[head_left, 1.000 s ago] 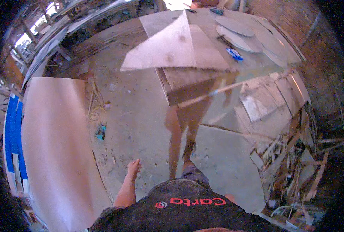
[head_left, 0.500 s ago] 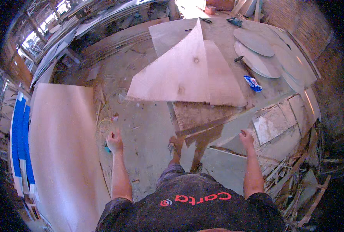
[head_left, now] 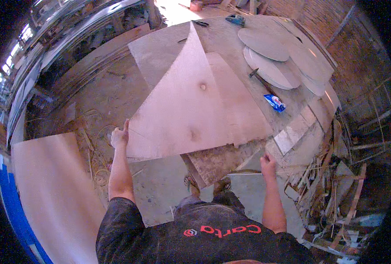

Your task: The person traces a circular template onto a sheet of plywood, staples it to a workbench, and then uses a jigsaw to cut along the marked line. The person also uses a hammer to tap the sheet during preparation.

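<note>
Before me a pale plywood sheet [head_left: 173, 105], cut with a curved left edge and a pointed far end, lies over other boards on a work surface. My left hand [head_left: 119, 136] is at the sheet's left corner, thumb raised and fingers apart; whether it touches the edge I cannot tell. Close to the near right corner, my right hand [head_left: 268, 163] has its fingers curled in, with nothing seen in them. A second plywood piece [head_left: 241, 97] shows beneath the sheet on the right. Below its near edge a brown, worn board [head_left: 217, 165] sticks out toward my feet.
Oval boards [head_left: 266, 44] lie at the far right beside a hammer [head_left: 254, 73] and a blue packet [head_left: 274, 103]. A power tool [head_left: 235, 20] rests at the far edge. Another large sheet [head_left: 50, 176] stands left. Scrap wood strips [head_left: 332, 189] pile up at right.
I have stepped closer to the plywood sheet, and my view has shifted to the right. My left hand has come up to the sheet's left corner; my right hand is nearer its right corner.
</note>
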Motion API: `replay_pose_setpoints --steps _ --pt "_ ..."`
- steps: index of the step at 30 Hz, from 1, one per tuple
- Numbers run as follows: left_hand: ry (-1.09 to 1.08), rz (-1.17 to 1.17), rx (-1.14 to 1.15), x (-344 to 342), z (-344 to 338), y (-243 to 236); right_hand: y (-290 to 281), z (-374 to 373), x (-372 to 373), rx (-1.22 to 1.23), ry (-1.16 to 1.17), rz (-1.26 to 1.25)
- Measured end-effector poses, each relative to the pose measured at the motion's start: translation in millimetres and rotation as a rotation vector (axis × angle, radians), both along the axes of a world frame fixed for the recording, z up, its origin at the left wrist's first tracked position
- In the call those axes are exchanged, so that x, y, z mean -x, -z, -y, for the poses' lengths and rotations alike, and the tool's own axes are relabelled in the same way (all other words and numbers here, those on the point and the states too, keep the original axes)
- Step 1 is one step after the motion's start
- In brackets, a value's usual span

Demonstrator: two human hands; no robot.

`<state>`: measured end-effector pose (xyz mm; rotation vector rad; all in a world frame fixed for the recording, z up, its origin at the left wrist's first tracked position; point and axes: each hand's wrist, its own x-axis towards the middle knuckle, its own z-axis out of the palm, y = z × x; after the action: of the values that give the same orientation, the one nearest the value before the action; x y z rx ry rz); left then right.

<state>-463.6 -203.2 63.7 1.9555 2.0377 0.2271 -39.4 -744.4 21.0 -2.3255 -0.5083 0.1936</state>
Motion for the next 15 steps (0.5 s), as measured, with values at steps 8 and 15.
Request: replay_pose_setpoints --steps 8,15 --pt "-0.039 0.151 0.016 -18 -35 50 -24 -80 -91 0.385 -0.101 0.405" --pt "-0.166 0.242 -0.059 -25 0 28 -33 -108 -127 0.436 -0.281 0.113"
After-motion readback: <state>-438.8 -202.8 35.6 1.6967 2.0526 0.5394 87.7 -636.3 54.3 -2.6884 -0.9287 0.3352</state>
